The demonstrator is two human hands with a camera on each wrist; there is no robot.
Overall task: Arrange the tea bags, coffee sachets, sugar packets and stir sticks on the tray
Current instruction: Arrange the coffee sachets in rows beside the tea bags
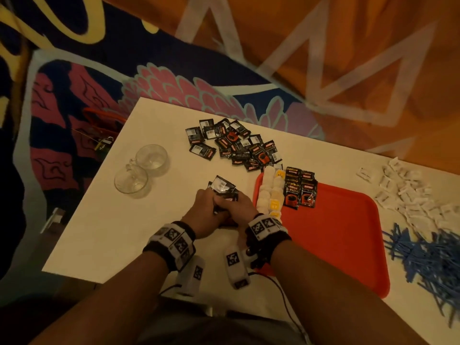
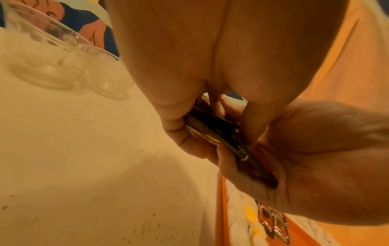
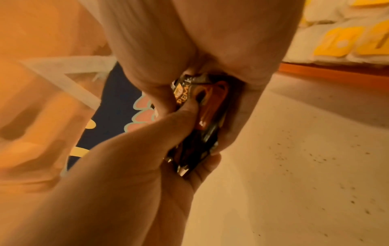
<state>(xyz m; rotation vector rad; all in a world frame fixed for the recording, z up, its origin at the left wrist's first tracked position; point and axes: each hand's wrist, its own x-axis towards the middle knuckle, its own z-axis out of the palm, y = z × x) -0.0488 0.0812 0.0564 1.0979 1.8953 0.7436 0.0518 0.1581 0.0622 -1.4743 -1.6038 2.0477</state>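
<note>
At the bottom of the head view the two forearms reach up the frame, each with a dark wristband carrying black-and-white marker tiles, and they meet just below the centre, where the left hand (image 1: 205,215) and the right hand (image 1: 236,207) close together on one stack of coffee sachets (image 1: 224,189). Both wrist views show fingers and thumbs curled round the black packets, the left hand (image 2: 189,83) clamping the serrated edges of the stack (image 2: 219,133), and the right hand (image 3: 210,41) pinching it from its side with the printed red cup on a sachet (image 3: 208,106) facing out. The stack sits above the white table (image 1: 104,227), just left of the red tray (image 1: 336,240), which fills the lower right of the frame. At the tray's upper left corner lie two columns of white tea bags (image 1: 270,192) with yellow tags, and just beside them two short rows of black sachets (image 1: 300,188) laid overlapping. Above the tray a loose pile of coffee sachets (image 1: 236,144) spreads over the table. At the right edge lie scattered white sugar packets (image 1: 408,192), and below them a heap of blue stir sticks (image 1: 428,260). Two clear glass cups (image 1: 142,170) stand touching at centre left.
</note>
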